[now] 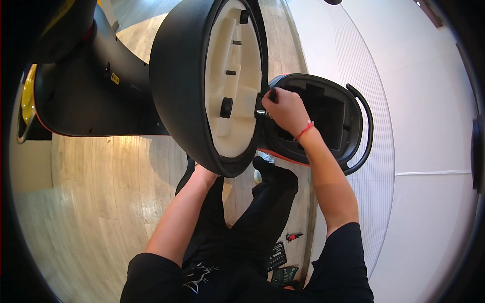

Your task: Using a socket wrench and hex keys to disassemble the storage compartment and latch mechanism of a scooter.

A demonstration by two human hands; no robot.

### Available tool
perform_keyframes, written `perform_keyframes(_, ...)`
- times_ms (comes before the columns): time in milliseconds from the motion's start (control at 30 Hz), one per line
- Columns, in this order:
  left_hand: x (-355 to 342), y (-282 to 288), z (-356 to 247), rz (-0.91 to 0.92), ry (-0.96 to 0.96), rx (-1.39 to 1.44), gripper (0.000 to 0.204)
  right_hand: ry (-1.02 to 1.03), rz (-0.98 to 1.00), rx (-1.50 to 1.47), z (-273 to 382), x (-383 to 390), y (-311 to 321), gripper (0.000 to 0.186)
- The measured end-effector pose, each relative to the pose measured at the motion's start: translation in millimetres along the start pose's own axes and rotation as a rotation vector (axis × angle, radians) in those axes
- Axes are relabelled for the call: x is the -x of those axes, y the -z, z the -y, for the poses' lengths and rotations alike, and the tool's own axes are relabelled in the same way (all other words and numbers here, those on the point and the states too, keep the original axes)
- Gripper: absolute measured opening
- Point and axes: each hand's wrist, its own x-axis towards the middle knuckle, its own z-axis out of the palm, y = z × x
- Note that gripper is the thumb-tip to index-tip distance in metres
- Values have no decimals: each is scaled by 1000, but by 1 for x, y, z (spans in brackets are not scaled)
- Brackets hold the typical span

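Note:
A black scooter seat (pixel 177 86) stands tipped up on its edge, its cream underside (pixel 242 96) facing right. My right hand (pixel 287 112) is at the hinge side of the seat, fingers closed round a black-handled tool (pixel 273 94). A shiny metal piece (pixel 261 112) shows just below those fingers, beside the seat's edge; whether it belongs to the tool I cannot tell. My left hand (pixel 204 174) reaches up to the seat's lower edge. The seat hides its fingers. Right of the hinge, the black storage bin (pixel 351 118) under the seat lies open.
The scooter's dark body (pixel 96 96) extends to the left. A curved black grab rail (pixel 370 121) rounds the tail, near a white wall panel (pixel 429 126). On the wood floor (pixel 111 197) by my legs lie a tool case (pixel 277 256) and a small red-and-black tool (pixel 293 237).

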Motion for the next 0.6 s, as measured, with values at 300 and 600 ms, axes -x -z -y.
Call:
perform_keyframes(300,1,-1,1,-20,45,317,60,89,-107,133,1,-5,-13,17)
perform_keyframes(600,-23,-5,37,67,53,423,57,-11,-249,-138,22,106,-59,24)
